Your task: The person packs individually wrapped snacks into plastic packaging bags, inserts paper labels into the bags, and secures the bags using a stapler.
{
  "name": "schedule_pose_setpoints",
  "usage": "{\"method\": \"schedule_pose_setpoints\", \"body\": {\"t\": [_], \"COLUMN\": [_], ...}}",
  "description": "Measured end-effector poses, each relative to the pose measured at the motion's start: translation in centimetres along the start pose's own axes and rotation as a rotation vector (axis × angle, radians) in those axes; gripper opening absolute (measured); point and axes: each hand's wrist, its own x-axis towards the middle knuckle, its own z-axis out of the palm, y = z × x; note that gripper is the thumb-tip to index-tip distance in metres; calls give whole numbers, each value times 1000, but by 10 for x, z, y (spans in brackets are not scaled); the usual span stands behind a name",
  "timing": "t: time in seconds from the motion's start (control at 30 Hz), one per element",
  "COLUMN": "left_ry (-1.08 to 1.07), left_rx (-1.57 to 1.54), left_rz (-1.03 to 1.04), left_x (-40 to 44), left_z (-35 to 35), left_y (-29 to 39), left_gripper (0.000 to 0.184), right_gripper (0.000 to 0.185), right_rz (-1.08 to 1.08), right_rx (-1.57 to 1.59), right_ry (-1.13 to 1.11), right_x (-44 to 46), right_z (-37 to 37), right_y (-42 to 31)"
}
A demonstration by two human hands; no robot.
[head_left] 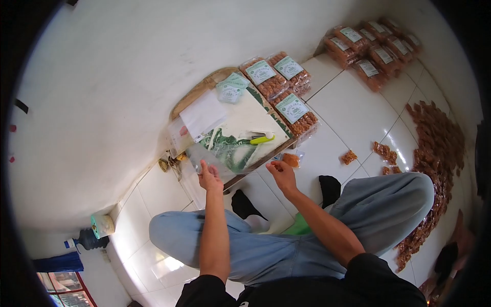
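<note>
My left hand point(210, 176) is closed on the left end of a clear plastic bag point(235, 158) at the near edge of a low table point(263, 158). The bag stretches toward my right hand point(282, 175), whose fingers are pinched together at its right end; whether they grip it is too small to tell. On the table lie a yellow-green stapler point(262, 138), a stack of white sheets point(203, 115) and green printed labels point(231, 89). Labelled packs of brown snacks point(293, 108) stand along its right side.
More labelled packs point(383, 55) are stacked at the back right corner. A long heap of small snack packets point(437, 148) covers the right floor. A few packets point(349, 157) lie nearer. A tub point(103, 225) and a water bottle point(93, 239) are at the left.
</note>
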Motion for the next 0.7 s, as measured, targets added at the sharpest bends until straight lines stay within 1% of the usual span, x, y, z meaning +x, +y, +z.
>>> {"method": "schedule_pose_setpoints", "body": {"t": [0.07, 0.13, 0.17, 0.23, 0.27, 0.33, 0.37, 0.43, 0.57, 0.63, 0.67, 0.7], "left_ry": [-19, -8, -10, -4, -4, -12, -11, -16, 5, 30, 32, 35], "left_rx": [13, 62, 61, 75, 72, 66, 64, 62, 62, 93, 85, 89], "left_rz": [-11, 0, -1, 8, 8, 7, 8, 4, -8, -34, -27, -28], "left_x": [1, -4, -6, -10, -12, -14, -15, -16, -13, -15, -16, -15], "left_z": [-2, 0, 2, 3, 4, 4, 3, 3, 3, 3, 4, 4], "left_y": [-3, -1, 0, 0, 0, 2, 3, 3, 3, 5, 5, 4], "left_gripper": [42, 44, 44, 47, 47, 48, 48, 48, 47, 46, 46, 46], "right_gripper": [41, 39, 39, 41, 41, 45, 45, 49, 46, 39, 39, 35], "right_rz": [2, -189, -191, -249, -251, -137, -138, 54, 52, -63, -70, -13], "right_rx": [-35, -118, -119, -205, -206, -182, -183, -115, -129, -228, -227, -215], "right_ry": [-11, 25, 27, 147, 147, 149, 147, -28, 17, 211, 203, 137], "right_x": [0, 4, 6, 10, 11, 12, 10, 4, 0, -1, 0, -2], "right_z": [-2, -2, -1, 1, 1, 0, -2, -7, 4, 12, 12, 8], "right_y": [-11, -13, -14, -13, -12, -11, -10, -14, -9, -8, -8, -13]}}
